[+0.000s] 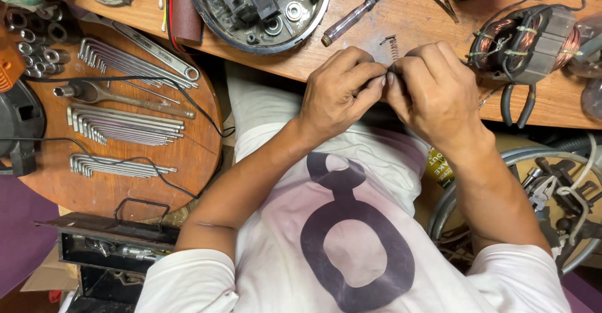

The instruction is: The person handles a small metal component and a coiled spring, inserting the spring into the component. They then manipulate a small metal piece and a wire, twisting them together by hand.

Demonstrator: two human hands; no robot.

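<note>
My left hand [342, 90] and my right hand [433, 90] meet fingertip to fingertip at the front edge of the wooden workbench [414, 18]. Together they pinch a small metal coil spring [394, 49], which sticks up from between the thumbs and forefingers. Whatever the lower end of the spring joins is hidden by my fingers. My forearms reach up from my white shirt at the bottom of the view.
On the bench lie a round metal motor housing [260, 5], a screwdriver [360, 15], a copper-wound stator [527, 40] and pliers [517, 103]. A round wooden table [188, 162] at left carries hex key sets [119, 125], a wrench [144, 46] and sockets [34, 37]. A bowl of tools [552, 194] sits at right.
</note>
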